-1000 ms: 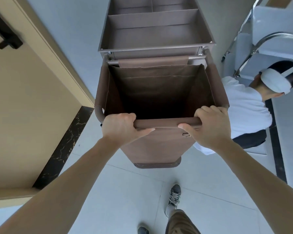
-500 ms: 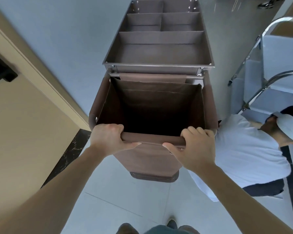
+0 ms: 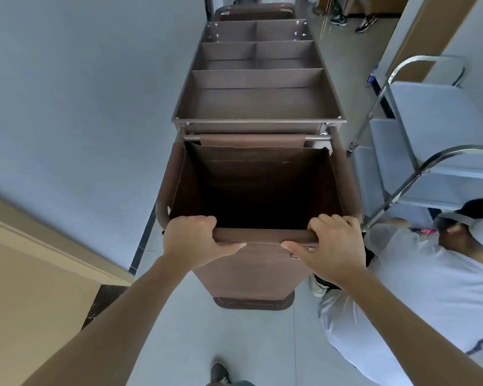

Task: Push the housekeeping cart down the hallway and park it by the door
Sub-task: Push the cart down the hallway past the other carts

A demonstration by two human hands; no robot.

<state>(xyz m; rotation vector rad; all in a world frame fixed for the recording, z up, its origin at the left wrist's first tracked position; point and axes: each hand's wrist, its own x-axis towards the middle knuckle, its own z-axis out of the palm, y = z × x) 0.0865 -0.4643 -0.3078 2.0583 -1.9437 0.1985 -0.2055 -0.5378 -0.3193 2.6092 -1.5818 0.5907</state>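
1. Between the grey wall [image 3: 76, 87] on the left and a steel trolley [image 3: 427, 140] on the right, the housekeeping cart [image 3: 258, 104] stands lengthwise in the hallway, nose pointing away — its linen bag [image 3: 260, 188] open and looking empty
2. Both hands are wrapped around the handle bar [image 3: 265, 235]: the left hand [image 3: 193, 240] near its left end, the right hand [image 3: 332, 246] near its right end, fingers curled over, thumbs underneath
3. Main risk — a crouching person [image 3: 418, 285] sits just beside the cart's right rear corner, one shoe [image 3: 318, 285] close to the base; a swing to the right would likely clip them
4. Second risk: the trolley frame stands near the cart's right side, so drifting that way could snag it
5. Left side is tight too; the cart runs near the wall and its dark skirting [image 3: 141, 240], so scraping is possible
6. Ahead, feet [image 3: 352, 20] of bystanders show beyond the cart's far end — the free lane looks narrow and straight
7. A tan door [image 3: 25, 288] lies at the lower left, level with the pusher rather than ahead
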